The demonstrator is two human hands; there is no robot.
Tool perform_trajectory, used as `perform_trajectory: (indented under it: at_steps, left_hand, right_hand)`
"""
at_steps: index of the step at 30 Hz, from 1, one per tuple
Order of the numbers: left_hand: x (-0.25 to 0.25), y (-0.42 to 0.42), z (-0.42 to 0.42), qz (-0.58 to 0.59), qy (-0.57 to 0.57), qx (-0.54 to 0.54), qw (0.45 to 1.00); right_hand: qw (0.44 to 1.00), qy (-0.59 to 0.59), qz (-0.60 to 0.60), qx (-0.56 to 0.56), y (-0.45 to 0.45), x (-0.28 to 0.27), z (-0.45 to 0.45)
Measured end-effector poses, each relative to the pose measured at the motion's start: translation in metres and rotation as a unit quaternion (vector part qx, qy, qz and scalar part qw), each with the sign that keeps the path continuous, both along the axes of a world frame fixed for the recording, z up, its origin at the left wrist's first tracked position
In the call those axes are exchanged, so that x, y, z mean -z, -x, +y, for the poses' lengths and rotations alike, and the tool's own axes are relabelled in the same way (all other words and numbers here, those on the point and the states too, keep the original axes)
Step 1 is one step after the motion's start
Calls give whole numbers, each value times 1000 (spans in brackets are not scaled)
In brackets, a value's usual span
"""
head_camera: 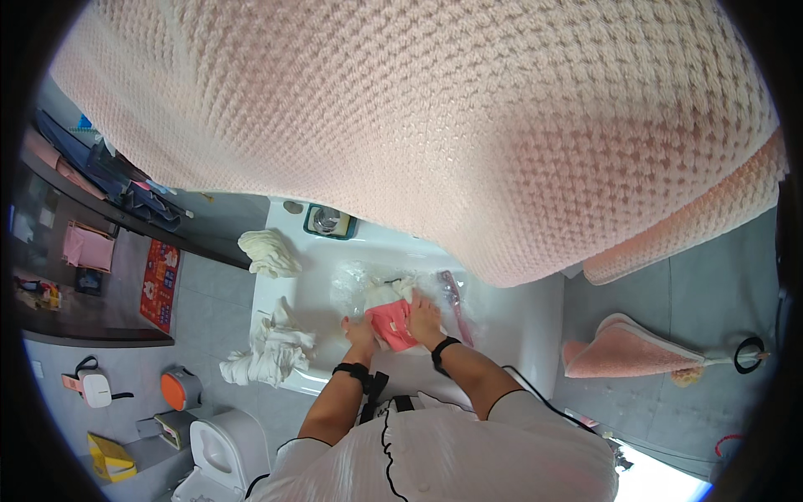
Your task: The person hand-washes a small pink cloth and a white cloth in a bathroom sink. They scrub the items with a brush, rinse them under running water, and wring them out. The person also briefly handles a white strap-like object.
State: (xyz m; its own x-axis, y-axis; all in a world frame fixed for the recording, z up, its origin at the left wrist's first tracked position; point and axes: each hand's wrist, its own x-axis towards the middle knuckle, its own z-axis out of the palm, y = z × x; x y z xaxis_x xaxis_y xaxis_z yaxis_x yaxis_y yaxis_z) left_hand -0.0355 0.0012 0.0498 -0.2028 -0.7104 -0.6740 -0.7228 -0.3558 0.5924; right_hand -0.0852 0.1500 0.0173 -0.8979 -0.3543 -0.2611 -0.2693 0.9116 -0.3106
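A coral-pink and cream cloth garment lies in soapy water in a white bathtub. At its left edge my left hand touches or grips the pink fabric; the fingertips are partly hidden. My right hand rests over the garment's right side, fingers bent onto it; whether they pinch the cloth is not clear. Just right of that hand, a dark pink strip-like item lies in the suds. Both wrists wear black bands.
White bundled cloths and crumpled white garments lie on the tub's left rim. A teal-edged tray with a clear glass stands at the far rim. A large pale-pink knitted textile hangs overhead. A toilet stands lower left.
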Motion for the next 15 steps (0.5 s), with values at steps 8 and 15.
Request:
perform_trajectory:
  at_steps: [8, 15]
  left_hand:
    - [38, 8, -16, 268, -336, -107, 896]
    - [-8, 19, 0, 360, -503, 9, 786]
  right_hand:
    - [947, 257, -148, 126, 10, -31, -33]
    - [955, 282, -47, 83, -16, -125, -47]
